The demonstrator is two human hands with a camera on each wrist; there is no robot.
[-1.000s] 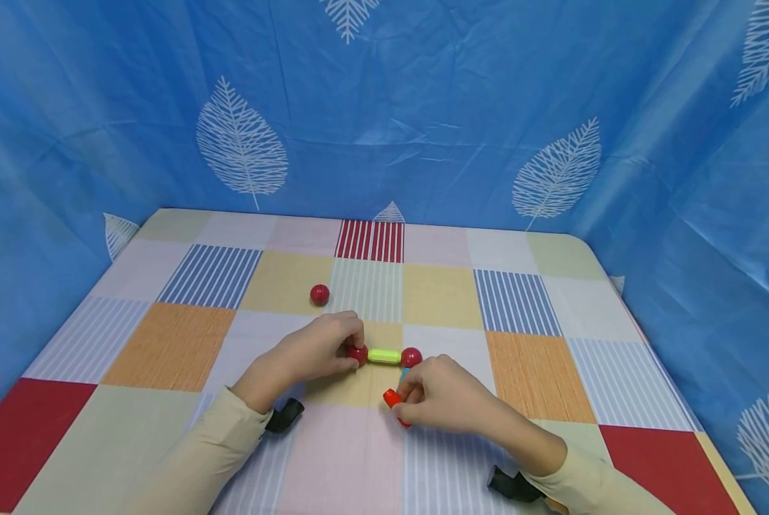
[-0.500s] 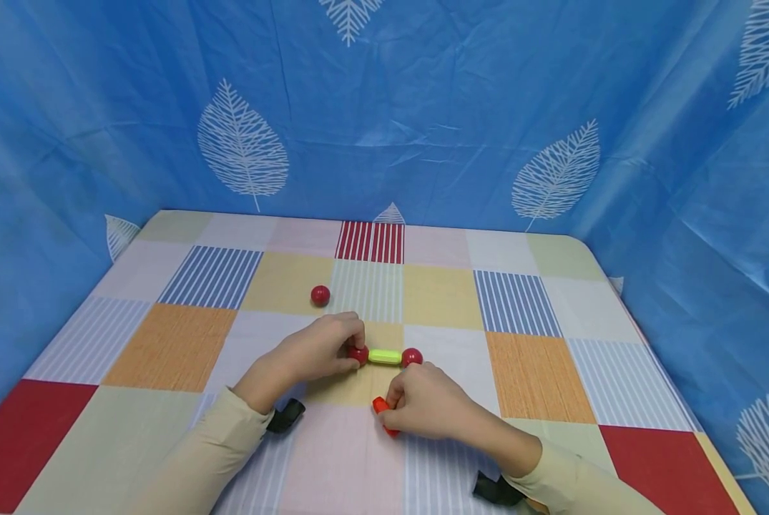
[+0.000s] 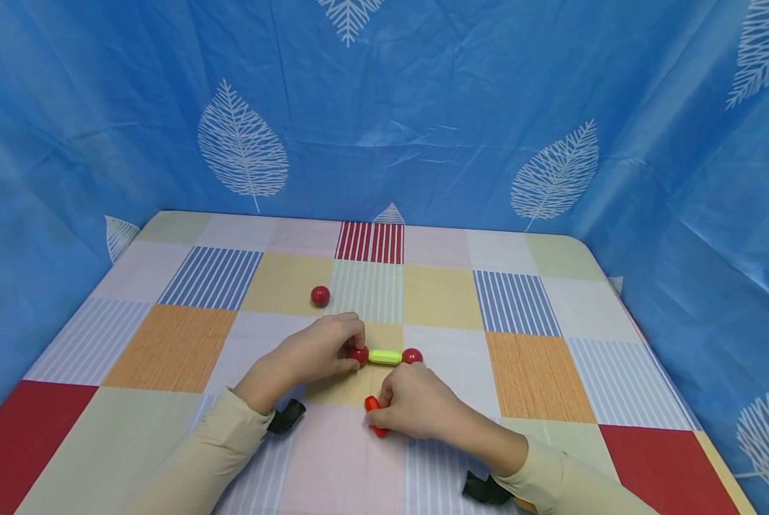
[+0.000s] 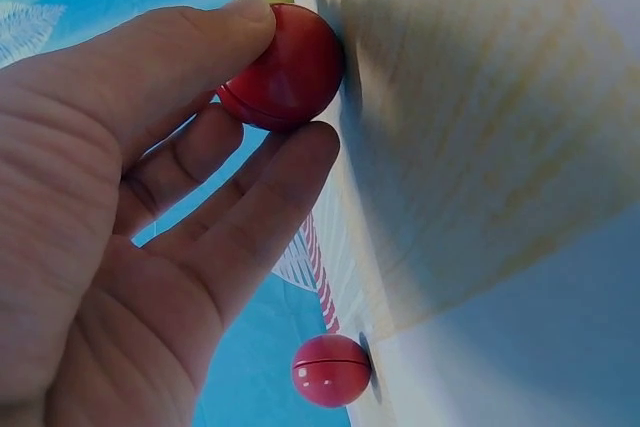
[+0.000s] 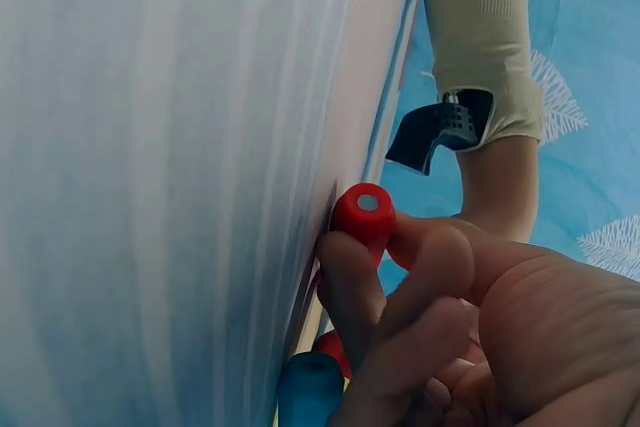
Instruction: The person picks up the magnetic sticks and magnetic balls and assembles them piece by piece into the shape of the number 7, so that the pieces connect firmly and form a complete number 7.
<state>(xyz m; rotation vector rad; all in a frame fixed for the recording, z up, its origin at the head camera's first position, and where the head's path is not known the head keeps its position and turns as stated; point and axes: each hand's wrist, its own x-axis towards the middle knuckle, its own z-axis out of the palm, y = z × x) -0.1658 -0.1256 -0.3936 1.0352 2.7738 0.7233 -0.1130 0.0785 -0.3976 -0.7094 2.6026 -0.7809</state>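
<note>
Behind, a blue curtain; in front of it, a patchwork tablecloth. Right hand: thumb and finger pinching the red stick low at the tablecloth, contact unclear. Left hand: thumb and fingers gripping the left red ball. Green stick spanning left and right balls; probably prone to parting under an uneven left-side pull. Blue stick, apparently by the right red ball; liable to shifting if brushed by right-side knuckles. Loose red ball beyond the left wrist: apt to roll if bumped.
</note>
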